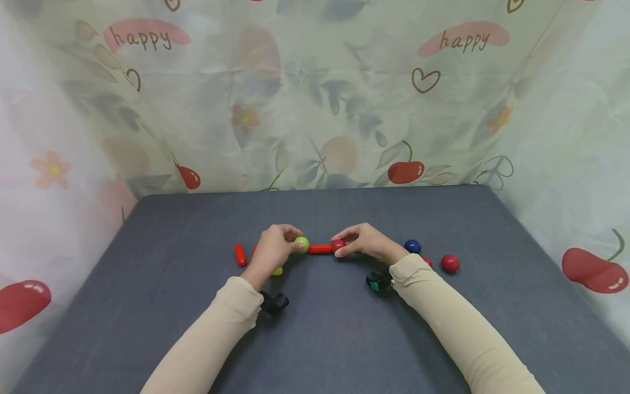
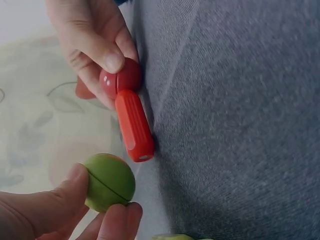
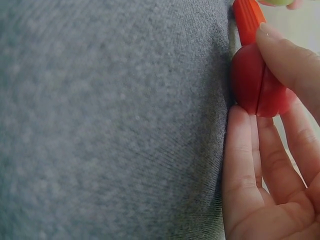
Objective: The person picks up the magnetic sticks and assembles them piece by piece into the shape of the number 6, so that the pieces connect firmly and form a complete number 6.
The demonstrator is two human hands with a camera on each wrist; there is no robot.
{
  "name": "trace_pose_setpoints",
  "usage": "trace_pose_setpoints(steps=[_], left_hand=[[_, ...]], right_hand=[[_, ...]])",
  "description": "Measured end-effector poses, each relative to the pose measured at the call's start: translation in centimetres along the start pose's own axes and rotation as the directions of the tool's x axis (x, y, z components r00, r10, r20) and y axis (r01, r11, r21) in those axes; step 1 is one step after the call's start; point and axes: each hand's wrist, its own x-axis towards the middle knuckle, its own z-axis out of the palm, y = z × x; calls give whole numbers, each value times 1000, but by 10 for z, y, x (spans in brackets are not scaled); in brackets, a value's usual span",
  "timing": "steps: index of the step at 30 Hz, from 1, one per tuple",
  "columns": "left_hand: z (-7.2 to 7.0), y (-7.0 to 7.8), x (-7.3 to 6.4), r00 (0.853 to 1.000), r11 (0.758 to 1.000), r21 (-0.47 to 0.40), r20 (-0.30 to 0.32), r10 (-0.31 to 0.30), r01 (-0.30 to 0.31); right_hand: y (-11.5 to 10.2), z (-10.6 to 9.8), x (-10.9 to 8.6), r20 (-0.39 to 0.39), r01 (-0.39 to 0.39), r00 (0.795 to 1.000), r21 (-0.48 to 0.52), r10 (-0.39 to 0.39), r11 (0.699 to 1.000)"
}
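Between thumb and fingers, my left hand [image 1: 268, 250] pinches a green ball [image 2: 111, 182] with a seam round it. My right hand [image 1: 368, 241] holds a red ball [image 3: 255, 80] the same way, thumb on one side and fingertips on the other. A ridged red rod [image 2: 134, 127] sticks out from that red ball toward the left hand, its near end touching the ball. In the left wrist view a small gap separates the rod's free end from the green ball. The rod lies low, close to the grey table [image 1: 320, 328].
Left of the left hand lies another red rod [image 1: 240, 255]. A yellow-green piece [image 1: 278, 271] is mostly hidden by the left wrist. By the right forearm are a blue ball [image 1: 412, 246], a partly covered red ball [image 1: 427, 261] and another red ball [image 1: 450, 264]. A patterned curtain [image 1: 305, 109] hangs behind.
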Motion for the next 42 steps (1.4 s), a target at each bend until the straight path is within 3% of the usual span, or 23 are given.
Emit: trace_pose_setpoints(steps=[6,23,37,42], left_hand=[[2,0,3,1000,998,62,1,-5,5],[9,-1,8,1000,991,129,4,-30,29],[8,5,8,1000,977,213,28,-9,3],[8,7,7,999,980,197,46,-18,8]], right_hand=[[1,0,1,5,-9,1000,5,9,1000],[1,0,1,-1,-13,1000,23,13,1000],[3,-1,2,2,-13,1000,26,13,1000],[3,-1,1,2,-16,1000,24,15,1000]])
